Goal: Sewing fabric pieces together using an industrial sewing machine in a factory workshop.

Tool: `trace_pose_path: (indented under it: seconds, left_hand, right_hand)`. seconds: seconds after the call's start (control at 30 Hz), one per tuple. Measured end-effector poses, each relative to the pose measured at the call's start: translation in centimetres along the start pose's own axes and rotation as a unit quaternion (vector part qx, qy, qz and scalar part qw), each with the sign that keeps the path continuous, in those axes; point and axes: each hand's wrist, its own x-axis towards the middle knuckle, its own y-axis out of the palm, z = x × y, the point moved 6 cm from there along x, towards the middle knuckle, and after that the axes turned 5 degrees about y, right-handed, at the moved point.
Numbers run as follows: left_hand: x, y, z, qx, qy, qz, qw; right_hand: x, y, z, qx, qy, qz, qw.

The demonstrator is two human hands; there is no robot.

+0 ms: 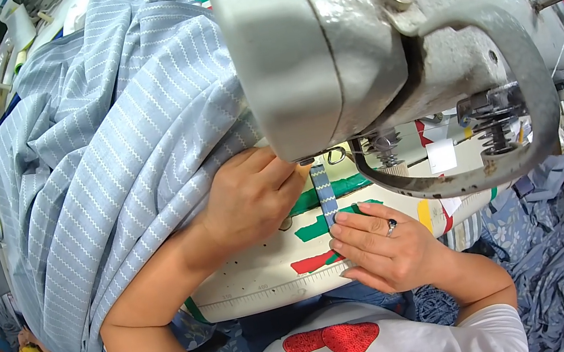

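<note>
Left hand (pixel 252 200): fingers curled into a loose fist, tips tucked in by the sewing machine (pixel 286 70)'s head; whether they pinch anything cannot be told, as the head hides the tips.
Right hand (pixel 390 251): fingers nearly straight and close together, palm down over the bed (pixel 237 282), fingertips at the near end of the strip (pixel 325 195); a ring (pixel 392 226) sits on one finger.
Between hands: well apart, the strip running between.
Strip: blue with pale wavy lines, from beneath the head toward the wearer, across green tape (pixel 312 229).
Cloth (pixel 130 127): light blue, striped, heaped left of the machine, against the left forearm.
Scale (pixel 264 289): tick marks and small numerals along the bed's near edge.
White tag (pixel 441 156): right of the strip; any print is too small to tell.
</note>
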Motion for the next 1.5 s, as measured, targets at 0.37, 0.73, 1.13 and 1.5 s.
trace_pose_path:
  seconds: [0.37, 0.73, 1.13, 1.5]
  left_hand:
    - [0.4, -0.6, 0.4, 0.008, -0.013, 0.008, 1.000]
    - [0.5, -0.4, 0.7, 0.020, -0.018, 0.006, 1.000]
    - [-2.2, -3.1, 1.5, 0.195, -0.144, -0.017, 0.970]
    - [-15.4, -15.1, -7.6, -0.016, -0.413, 0.278, 0.867]
  right_hand:
    - [0.4, 0.2, 0.2, -0.003, -0.004, 0.044, 0.999]
    - [0.5, 0.2, 0.0, 0.007, 0.001, 0.043, 0.999]
    - [-0.2, -1.6, 1.8, 0.002, 0.034, -0.083, 0.996]
    - [-2.0, 10.0, 9.4, 0.608, 0.232, 0.093, 0.754]
